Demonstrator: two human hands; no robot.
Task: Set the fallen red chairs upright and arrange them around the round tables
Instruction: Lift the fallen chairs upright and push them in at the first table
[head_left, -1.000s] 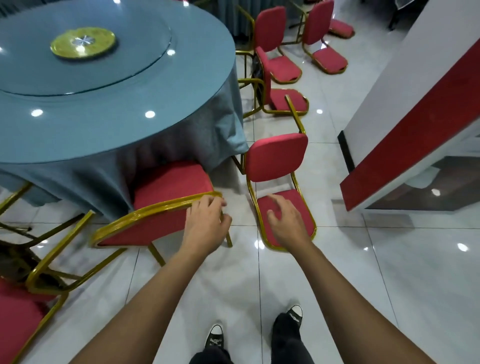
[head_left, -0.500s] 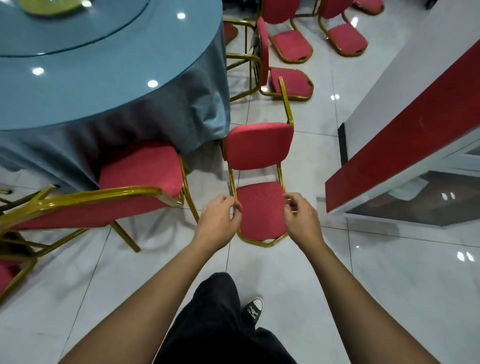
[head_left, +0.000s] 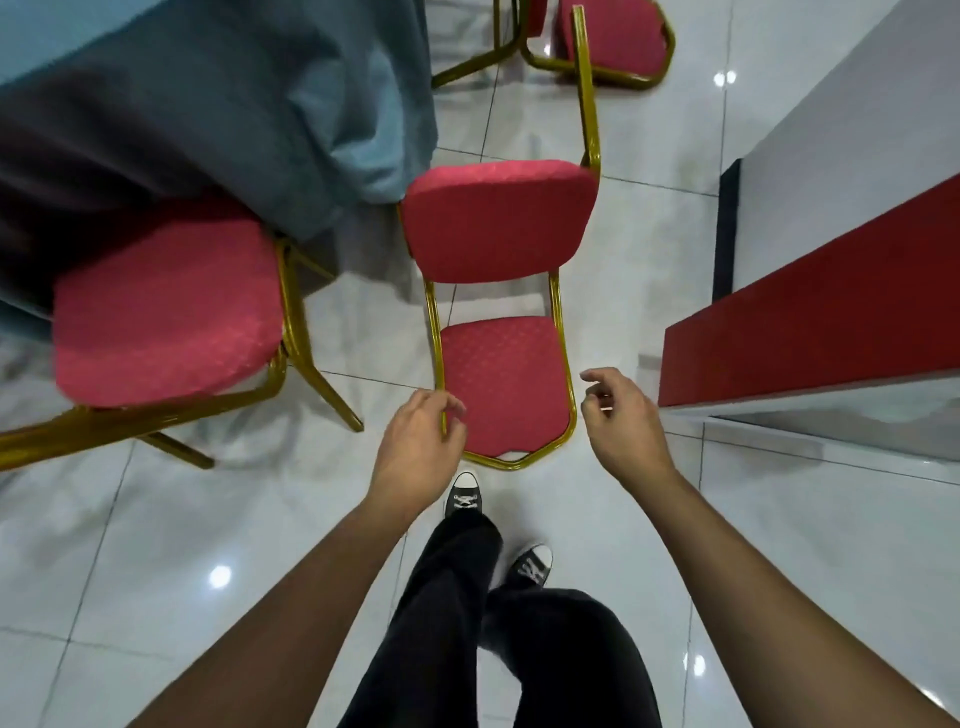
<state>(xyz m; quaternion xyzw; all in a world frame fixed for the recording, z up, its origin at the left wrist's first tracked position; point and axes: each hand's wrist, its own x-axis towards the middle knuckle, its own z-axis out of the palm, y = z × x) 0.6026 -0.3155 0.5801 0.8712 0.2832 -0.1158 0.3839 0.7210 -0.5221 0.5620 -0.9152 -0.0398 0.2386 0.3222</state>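
A fallen red chair (head_left: 506, 382) with a gold frame lies on its back on the tiled floor in the middle of the view, its backrest flat near my feet and its seat pad standing up beyond. My left hand (head_left: 421, 449) curls its fingers round the left gold rail of the backrest. My right hand (head_left: 621, 423) hovers just right of the other rail, fingers loosely bent, not touching it. An upright red chair (head_left: 161, 312) stands at the left, pushed partly under the blue-grey tablecloth of the round table (head_left: 218, 114).
A red and white counter wall (head_left: 810, 306) runs close along the right. Another fallen red chair (head_left: 615, 36) lies at the top, with gold legs beside it. My two feet stand just below the fallen chair's backrest. Glossy white floor tiles spread behind and to the left.
The view has tipped down and closer to the fallen chair. My left hand left the upright chair's back for the fallen chair's left rail. My right hand has come off the right rail.
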